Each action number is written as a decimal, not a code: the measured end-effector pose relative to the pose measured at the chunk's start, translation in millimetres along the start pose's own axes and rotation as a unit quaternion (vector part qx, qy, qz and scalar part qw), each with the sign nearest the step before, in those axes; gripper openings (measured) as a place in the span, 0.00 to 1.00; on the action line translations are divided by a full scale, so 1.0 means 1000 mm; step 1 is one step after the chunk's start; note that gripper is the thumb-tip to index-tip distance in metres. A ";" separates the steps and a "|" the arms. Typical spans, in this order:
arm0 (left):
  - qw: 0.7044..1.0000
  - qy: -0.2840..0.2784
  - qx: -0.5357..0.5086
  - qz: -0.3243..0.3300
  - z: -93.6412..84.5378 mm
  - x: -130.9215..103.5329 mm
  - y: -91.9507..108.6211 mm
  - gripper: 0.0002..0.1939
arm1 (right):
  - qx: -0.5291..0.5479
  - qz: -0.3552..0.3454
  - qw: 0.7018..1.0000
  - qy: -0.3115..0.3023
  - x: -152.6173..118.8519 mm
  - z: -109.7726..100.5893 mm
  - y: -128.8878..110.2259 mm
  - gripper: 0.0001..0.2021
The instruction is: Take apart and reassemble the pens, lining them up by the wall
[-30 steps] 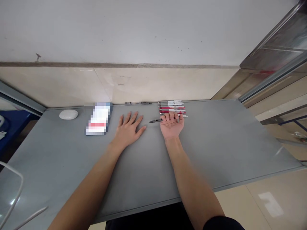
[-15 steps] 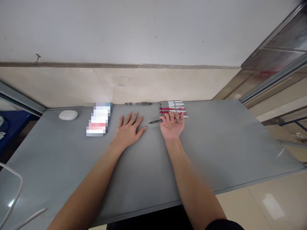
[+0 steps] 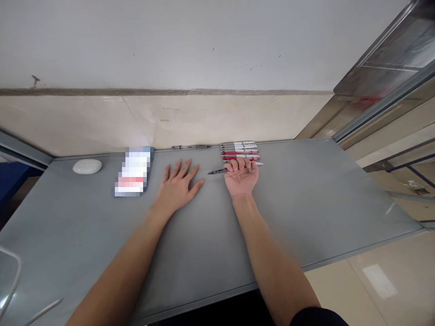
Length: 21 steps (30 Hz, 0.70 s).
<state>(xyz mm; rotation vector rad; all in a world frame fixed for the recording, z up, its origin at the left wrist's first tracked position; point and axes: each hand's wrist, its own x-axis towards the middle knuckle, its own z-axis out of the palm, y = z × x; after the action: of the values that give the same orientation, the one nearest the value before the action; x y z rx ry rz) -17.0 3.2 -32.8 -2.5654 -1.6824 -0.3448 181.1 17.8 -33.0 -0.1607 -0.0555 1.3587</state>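
My right hand [image 3: 242,175] is turned palm up with its fingers curled around a dark grey pen [image 3: 217,171]. The pen's tip points left, and its other end is hidden by the fingers. Just beyond the hand, several pens [image 3: 239,146] lie side by side in a stack of rows, some white and grey, some red. The nearest of them is partly covered by my fingertips. My left hand [image 3: 177,189] rests flat on the grey table [image 3: 210,240], fingers spread, holding nothing. Beyond it a single dark pen [image 3: 191,146] lies along the table's back edge.
A blurred-out phone-like rectangle [image 3: 132,172] lies left of my left hand. Farther left is a white rounded object [image 3: 87,166], perhaps a mouse. A pale cable [image 3: 15,276] curves at the lower left. The wall [image 3: 204,115] borders the table's back edge.
The view has shifted slightly, so everything sits a little farther left. Both hands keep nearly the same pose, and the right one still holds the dark grey pen.
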 end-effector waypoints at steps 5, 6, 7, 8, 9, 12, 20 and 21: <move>1.000 -0.003 0.000 -0.001 0.001 0.000 0.000 0.29 | -0.012 -0.002 1.000 -0.011 0.000 -0.001 0.001 0.13; 1.000 -0.002 -0.002 -0.001 0.001 0.000 0.000 0.29 | -0.015 -0.003 1.000 -0.012 0.000 -0.001 0.000 0.13; 1.000 0.001 -0.005 -0.002 0.001 0.000 0.000 0.29 | -0.018 -0.003 1.000 -0.010 0.000 -0.001 0.000 0.13; 1.000 0.003 -0.007 -0.003 0.001 0.000 0.000 0.29 | -0.021 -0.004 1.000 -0.007 0.000 0.000 0.000 0.13; 1.000 0.005 -0.009 -0.003 0.001 0.000 0.000 0.29 | -0.021 -0.003 1.000 -0.005 0.000 0.000 0.000 0.13; 1.000 0.003 -0.009 -0.003 0.001 0.000 0.000 0.29 | -0.012 0.007 1.000 -0.008 0.000 0.000 -0.001 0.14; 1.000 -0.001 0.002 -0.005 0.000 0.000 0.001 0.30 | -0.016 0.002 1.000 -0.003 0.000 -0.001 -0.003 0.15; 1.000 -0.001 0.003 -0.005 0.000 0.000 0.001 0.30 | -0.021 0.000 1.000 0.000 0.000 -0.001 -0.003 0.16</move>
<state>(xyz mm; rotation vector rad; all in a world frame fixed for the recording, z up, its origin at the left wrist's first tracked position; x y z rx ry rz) -16.1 2.5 -32.9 -2.5563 -1.6944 -0.3370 183.8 17.5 -33.3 -0.1953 -0.0842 1.3575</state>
